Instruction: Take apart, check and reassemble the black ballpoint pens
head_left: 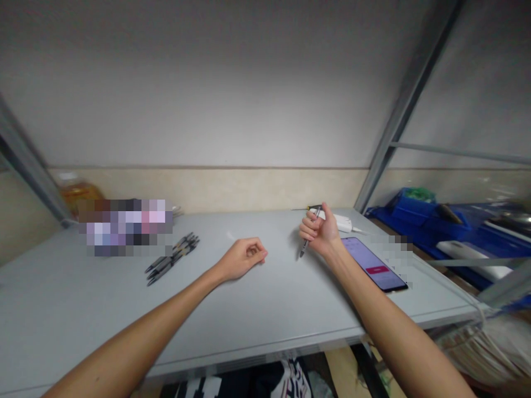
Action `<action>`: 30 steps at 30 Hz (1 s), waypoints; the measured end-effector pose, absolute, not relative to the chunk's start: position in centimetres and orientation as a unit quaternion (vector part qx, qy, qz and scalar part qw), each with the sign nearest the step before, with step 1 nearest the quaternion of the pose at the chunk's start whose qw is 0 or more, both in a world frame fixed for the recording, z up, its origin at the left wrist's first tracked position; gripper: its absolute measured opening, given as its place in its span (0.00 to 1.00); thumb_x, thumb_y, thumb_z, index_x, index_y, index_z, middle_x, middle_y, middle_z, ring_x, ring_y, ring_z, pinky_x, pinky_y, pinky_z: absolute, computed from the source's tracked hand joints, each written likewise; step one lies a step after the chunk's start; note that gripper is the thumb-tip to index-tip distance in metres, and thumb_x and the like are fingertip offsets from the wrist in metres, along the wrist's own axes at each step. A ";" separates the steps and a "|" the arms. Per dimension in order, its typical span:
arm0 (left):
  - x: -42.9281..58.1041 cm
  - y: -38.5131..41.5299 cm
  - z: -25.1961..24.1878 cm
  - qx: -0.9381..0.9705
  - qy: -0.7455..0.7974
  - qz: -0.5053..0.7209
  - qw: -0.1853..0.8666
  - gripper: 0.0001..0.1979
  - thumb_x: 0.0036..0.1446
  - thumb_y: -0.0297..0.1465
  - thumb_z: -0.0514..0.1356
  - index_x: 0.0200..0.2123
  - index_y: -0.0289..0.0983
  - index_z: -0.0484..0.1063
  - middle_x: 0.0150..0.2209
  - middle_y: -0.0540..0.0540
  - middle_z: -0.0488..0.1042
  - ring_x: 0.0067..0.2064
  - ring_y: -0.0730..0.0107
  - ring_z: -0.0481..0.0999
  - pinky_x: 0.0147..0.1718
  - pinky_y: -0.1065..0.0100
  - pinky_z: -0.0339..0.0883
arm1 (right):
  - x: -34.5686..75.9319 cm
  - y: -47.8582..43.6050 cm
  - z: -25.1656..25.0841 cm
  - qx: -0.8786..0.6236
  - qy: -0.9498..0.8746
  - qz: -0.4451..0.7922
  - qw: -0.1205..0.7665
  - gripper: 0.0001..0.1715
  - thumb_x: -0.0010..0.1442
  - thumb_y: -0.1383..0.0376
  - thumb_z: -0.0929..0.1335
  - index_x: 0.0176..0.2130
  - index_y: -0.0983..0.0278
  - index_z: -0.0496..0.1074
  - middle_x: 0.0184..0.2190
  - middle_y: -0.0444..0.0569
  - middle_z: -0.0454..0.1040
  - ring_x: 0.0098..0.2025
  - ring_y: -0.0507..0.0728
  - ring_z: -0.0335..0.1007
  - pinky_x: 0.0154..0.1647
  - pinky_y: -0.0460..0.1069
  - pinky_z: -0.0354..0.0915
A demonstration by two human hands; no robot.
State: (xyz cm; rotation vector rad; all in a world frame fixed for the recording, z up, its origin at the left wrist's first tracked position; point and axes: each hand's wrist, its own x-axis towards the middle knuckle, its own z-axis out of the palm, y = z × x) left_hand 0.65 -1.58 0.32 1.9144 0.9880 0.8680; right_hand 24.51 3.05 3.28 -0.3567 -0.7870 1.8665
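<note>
My right hand (318,229) is raised over the right part of the table, its fingers wrapped round a slim pen (304,249). The pen slants, with its dark tip pointing down and its upper end near my thumb. My left hand (244,258) rests on the table in the middle. Its fingers curl into a ring with thumb and fingertips together; whatever may be between them is too small to make out. To the left of it lies a loose bundle of dark pens (173,258), side by side on the tabletop.
A phone (375,265) with a lit screen lies beside my right forearm. Behind my right hand are a white device (344,223) and a screwdriver (309,208). A blurred-out bundle (128,226) and a bottle (78,190) stand back left. Blue trays (415,207) sit beyond the metal post.
</note>
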 end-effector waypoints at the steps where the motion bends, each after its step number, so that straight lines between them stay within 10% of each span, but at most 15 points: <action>1: 0.7 -1.7 0.4 0.759 0.392 0.340 0.393 0.12 0.53 0.38 0.57 0.27 0.34 0.67 0.25 0.47 0.73 0.27 0.74 0.69 0.28 0.72 0.61 | 24.7 3.1 3.2 -0.141 -0.328 0.782 0.510 0.24 0.56 0.52 0.61 0.17 0.62 0.53 0.10 0.36 0.45 0.12 0.47 0.38 0.11 0.42 0.43; 30: -0.1 -0.2 -0.1 0.710 0.470 0.385 0.356 0.10 0.50 0.36 0.56 0.24 0.35 0.65 0.20 0.51 0.68 0.22 0.75 0.66 0.24 0.73 0.56 | 24.7 2.7 3.9 -0.151 -0.361 0.816 0.425 0.23 0.56 0.52 0.59 0.18 0.62 0.50 0.12 0.35 0.40 0.14 0.45 0.31 0.10 0.39 0.44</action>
